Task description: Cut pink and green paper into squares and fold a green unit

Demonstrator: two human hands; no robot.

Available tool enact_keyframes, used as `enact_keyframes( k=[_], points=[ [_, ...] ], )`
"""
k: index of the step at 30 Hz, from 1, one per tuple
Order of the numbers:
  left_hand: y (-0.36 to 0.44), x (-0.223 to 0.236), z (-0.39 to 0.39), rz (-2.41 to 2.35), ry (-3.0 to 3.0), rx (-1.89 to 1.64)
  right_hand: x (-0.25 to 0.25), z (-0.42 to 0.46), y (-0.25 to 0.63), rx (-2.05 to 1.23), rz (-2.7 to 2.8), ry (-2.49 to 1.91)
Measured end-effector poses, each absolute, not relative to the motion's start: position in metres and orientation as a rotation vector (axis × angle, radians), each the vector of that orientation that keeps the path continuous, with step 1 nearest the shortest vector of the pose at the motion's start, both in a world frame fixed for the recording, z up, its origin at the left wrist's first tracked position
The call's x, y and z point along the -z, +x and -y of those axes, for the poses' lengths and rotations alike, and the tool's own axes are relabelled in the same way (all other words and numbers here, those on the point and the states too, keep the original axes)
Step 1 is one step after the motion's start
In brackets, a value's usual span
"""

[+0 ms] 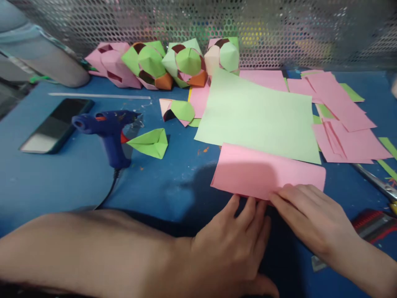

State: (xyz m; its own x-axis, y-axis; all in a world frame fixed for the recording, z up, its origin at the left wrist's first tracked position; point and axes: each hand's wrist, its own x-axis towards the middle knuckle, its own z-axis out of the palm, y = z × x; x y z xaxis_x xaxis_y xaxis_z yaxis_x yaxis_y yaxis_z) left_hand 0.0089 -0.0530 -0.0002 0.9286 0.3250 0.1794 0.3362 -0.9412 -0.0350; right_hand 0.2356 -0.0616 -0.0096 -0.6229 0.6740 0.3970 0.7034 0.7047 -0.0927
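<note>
A sheet of pink paper (248, 169) lies folded over on itself, its rounded fold on the far side and its loose edges towards me. My left hand (238, 240) reaches in from the left, fingers stretched out and tips against the near edge of the pink paper. On the right part of that edge rests my right hand (313, 219), its fingers laid flat and close together, pressing the paper down; its thumb is hidden. Just beyond the fold is a large pale green sheet (257, 116), slightly curled.
Left lie a blue glue gun (113, 132), a folded green piece (151, 142), a phone (57, 124) and a glue stick (99, 96). Folded paper shapes (151, 60) line the perforated metal panel (173, 20). Pink sheets (344, 99), scissors (376, 182) and a red-black cutter (375, 225) are right.
</note>
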Motion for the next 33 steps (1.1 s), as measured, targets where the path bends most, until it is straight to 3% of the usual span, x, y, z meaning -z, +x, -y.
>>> enact_keyframes(
  k=[33],
  points=[
    [0.0098,-0.0068,0.0557,0.513,-3.000,0.188,0.0114,0.0622,0.2338,0.270,2.680,-1.013]
  ],
)
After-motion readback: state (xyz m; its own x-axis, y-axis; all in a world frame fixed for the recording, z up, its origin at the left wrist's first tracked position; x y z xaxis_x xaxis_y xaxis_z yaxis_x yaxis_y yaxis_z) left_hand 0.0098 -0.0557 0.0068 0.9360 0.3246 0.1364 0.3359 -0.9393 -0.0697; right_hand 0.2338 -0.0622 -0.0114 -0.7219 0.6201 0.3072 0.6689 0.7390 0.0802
